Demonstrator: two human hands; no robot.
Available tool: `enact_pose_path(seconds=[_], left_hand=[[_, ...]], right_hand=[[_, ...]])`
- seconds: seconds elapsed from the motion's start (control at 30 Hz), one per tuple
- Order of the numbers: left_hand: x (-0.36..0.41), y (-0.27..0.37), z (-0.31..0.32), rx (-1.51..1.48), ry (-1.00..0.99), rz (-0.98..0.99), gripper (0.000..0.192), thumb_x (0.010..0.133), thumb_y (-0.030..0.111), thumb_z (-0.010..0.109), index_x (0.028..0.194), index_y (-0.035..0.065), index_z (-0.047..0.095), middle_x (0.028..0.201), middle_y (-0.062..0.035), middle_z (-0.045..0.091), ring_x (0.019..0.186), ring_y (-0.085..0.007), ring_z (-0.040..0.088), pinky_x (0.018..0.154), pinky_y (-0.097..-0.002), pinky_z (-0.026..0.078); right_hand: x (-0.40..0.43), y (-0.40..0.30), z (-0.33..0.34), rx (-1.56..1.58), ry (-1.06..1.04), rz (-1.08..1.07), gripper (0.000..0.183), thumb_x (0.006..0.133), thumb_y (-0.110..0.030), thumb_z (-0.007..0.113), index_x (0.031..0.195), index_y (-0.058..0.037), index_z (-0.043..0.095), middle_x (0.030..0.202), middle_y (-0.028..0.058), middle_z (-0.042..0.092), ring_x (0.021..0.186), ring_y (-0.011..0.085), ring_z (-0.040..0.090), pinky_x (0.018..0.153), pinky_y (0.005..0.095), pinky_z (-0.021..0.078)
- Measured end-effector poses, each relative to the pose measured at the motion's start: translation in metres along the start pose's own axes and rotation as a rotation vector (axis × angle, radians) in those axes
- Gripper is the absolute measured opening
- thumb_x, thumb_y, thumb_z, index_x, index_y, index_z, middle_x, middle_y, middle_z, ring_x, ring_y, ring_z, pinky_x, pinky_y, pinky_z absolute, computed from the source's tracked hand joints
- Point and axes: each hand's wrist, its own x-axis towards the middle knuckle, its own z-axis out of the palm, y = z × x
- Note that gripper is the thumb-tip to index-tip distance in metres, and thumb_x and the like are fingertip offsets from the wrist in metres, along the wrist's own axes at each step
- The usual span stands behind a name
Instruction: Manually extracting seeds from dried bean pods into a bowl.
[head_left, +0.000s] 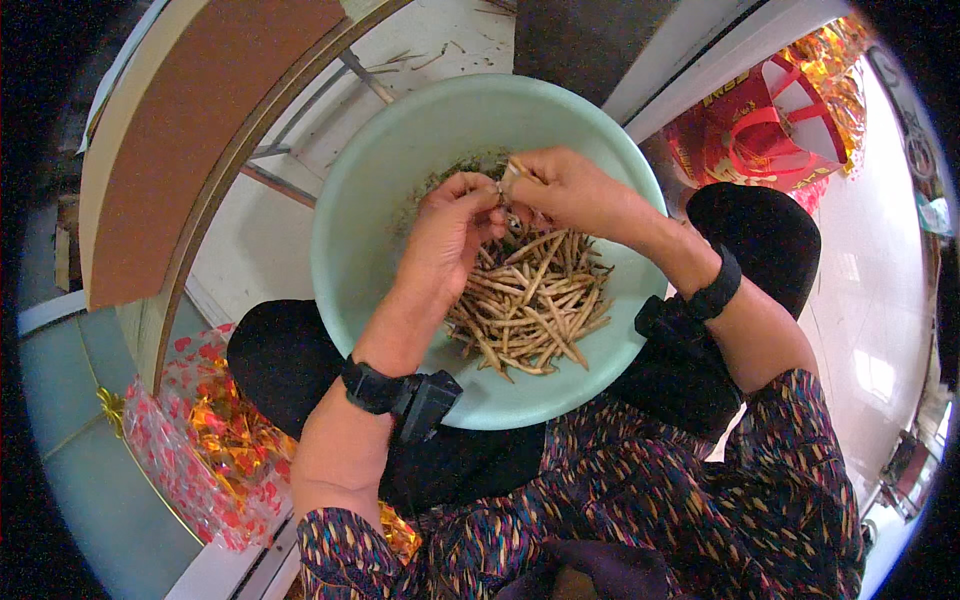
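Observation:
A pale green plastic basin (360, 225) sits between my knees. Inside it, on the near side, is a heap of dry tan bean pods (536, 300). Small dark bits (469, 165) lie farther back in the basin, partly hidden by my hands. Above the heap, my right hand (570, 187) pinches a pale bean pod (516, 169) between thumb and fingers. My left hand (450, 225) meets it from the other side, thumb and forefinger closed at the pod's near end. What lies under the left fingers is too small to tell.
A curved wooden board (195, 127) rises at the left, near thin metal legs (300, 112). Heart-printed clear wrapping (172, 450) with gold foil lies at lower left. A red gift bag (787, 142) stands at upper right beside a white frame (675, 67).

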Motion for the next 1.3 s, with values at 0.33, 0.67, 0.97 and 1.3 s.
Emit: enact_pose_path(seconds=[0.33,0.67,0.97,1.3], left_hand=[[0.001,0.002,-0.006,-0.161,-0.158,-0.164,0.025,0.083,0.02,0.039,0.091,-0.0002,0.051,0.086,-0.0107,0.056,0.073,-0.02,0.055,0.064,-0.029,0.046],[0.003,-0.006,-0.006,-0.483,-0.117,-0.156,0.036,0.084,0.028,0.037,0.094,-0.0043,0.05,0.099,-0.0155,0.053,0.094,-0.0272,0.05,0.086,-0.0394,0.038],[0.001,-0.005,0.002,-0.475,-0.027,-0.125,0.03,0.083,0.025,0.041,0.095,-0.0015,0.05,0.098,-0.0131,0.054,0.091,-0.0244,0.051,0.082,-0.0399,0.039],[0.002,-0.013,-0.005,-0.459,0.059,-0.065,0.023,0.083,0.022,0.041,0.095,0.0037,0.051,0.1,-0.0115,0.053,0.091,-0.0247,0.052,0.082,-0.0417,0.039]], right_hand=[[-0.009,-0.013,-0.011,-0.034,-0.094,0.115,0.014,0.08,-0.017,0.043,0.077,-0.0035,0.047,0.058,-0.0002,0.046,0.048,0.0065,0.043,0.041,0.0199,0.0315],[-0.001,0.015,-0.006,-0.08,0.132,-0.106,0.028,0.079,-0.03,0.046,0.081,-0.003,0.052,0.067,0.0137,0.056,0.055,0.0245,0.054,0.049,0.0342,0.0418],[-0.004,-0.01,0.014,-0.508,0.188,-0.017,0.025,0.066,-0.023,0.056,0.081,-0.0032,0.054,0.072,0.0182,0.057,0.069,0.0351,0.055,0.06,0.0434,0.0432],[0.012,0.019,0.006,-0.243,0.112,-0.099,0.024,0.066,-0.02,0.053,0.078,0.0004,0.056,0.072,0.0193,0.057,0.068,0.0336,0.056,0.062,0.0382,0.0445]])
